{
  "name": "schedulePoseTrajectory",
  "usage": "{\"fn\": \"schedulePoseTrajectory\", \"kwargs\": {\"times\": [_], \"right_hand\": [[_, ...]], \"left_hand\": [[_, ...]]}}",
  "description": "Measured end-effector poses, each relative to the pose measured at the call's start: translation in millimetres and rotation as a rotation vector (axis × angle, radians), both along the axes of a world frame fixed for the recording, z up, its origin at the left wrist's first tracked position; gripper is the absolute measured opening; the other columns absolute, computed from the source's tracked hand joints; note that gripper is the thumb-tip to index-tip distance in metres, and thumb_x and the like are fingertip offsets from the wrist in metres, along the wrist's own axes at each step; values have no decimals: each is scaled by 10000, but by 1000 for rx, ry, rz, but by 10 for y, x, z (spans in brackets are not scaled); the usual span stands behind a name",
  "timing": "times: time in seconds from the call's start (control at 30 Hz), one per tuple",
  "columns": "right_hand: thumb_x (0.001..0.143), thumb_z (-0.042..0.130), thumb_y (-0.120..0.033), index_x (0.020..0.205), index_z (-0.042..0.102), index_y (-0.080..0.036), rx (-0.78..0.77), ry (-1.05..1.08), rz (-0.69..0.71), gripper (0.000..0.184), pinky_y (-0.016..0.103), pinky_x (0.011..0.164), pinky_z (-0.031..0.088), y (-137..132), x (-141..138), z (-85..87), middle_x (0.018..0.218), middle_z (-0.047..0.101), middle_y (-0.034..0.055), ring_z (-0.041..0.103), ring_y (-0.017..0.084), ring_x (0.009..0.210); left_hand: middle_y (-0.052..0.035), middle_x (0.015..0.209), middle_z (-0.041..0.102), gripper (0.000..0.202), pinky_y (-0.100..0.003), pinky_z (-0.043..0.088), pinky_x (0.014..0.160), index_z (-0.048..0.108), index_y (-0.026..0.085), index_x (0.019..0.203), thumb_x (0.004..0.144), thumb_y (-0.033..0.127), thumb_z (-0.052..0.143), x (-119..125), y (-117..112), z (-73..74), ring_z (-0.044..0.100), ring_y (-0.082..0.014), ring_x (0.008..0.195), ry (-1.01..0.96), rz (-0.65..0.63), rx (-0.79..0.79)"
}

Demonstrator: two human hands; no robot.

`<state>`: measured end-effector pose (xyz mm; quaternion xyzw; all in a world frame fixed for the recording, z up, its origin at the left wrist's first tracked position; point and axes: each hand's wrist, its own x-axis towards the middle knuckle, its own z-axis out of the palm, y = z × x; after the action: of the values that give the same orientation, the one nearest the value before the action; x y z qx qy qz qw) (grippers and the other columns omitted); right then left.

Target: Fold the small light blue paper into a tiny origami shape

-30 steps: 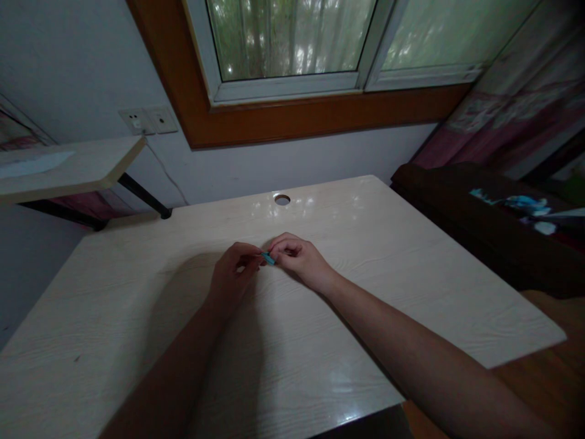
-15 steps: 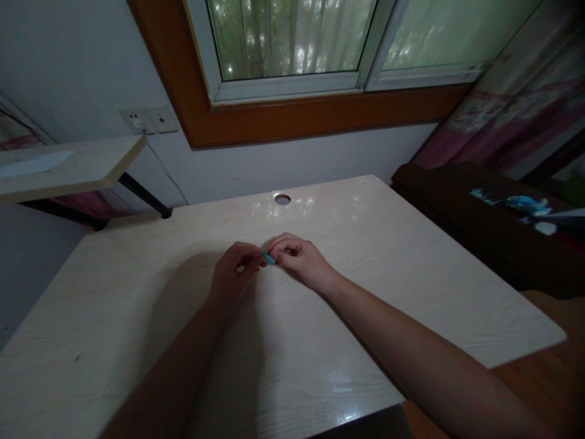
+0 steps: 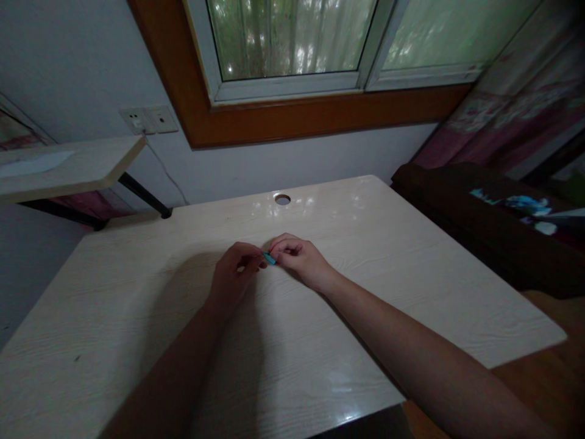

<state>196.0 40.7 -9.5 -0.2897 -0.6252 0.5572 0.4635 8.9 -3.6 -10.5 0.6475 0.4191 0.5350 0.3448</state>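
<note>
Between my two hands, over the middle of the pale wood-grain desk (image 3: 315, 341), is a small teal-blue piece (image 3: 269, 258); it is too small and too covered by fingers to tell its kind. My left hand (image 3: 234, 268) is closed in a pinch on its left end. On the other side my right hand (image 3: 299, 259) pinches its right end between thumb and fingers. The fingertips of both hands nearly meet around it, hiding part of the piece. Both forearms reach in from the bottom of the view.
A round cable hole (image 3: 282, 200) is cut near the desk's back edge. At left stands a raised shelf (image 3: 91, 167) on black legs. Wall sockets (image 3: 148, 120) with a white cord sit below the window (image 3: 292, 85). Dark furniture (image 3: 457, 213) holding blue-white items stands at right.
</note>
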Motion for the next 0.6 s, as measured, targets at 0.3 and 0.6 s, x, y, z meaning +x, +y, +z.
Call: {"fn": "schedulePoseTrajectory", "kwargs": {"times": [0.3, 0.6], "right_hand": [[774, 726, -277, 736, 721, -204, -1, 4, 6, 82, 329, 808, 503, 0, -1, -5, 915, 661, 36, 630, 161, 860], [766, 736, -298, 729, 716, -196, -23, 13, 4, 110, 324, 804, 500, -4, -4, 10, 915, 658, 38, 617, 158, 852]], "left_hand": [[-34, 885, 666, 85, -254, 551, 653, 624, 201, 960, 895, 252, 644, 4, -2, 22, 677, -134, 741, 15, 6, 1], [-34, 899, 667, 98, -247, 560, 647, 625, 204, 966, 886, 252, 655, -2, 5, -12, 685, -134, 736, -7, 17, 4]]}}
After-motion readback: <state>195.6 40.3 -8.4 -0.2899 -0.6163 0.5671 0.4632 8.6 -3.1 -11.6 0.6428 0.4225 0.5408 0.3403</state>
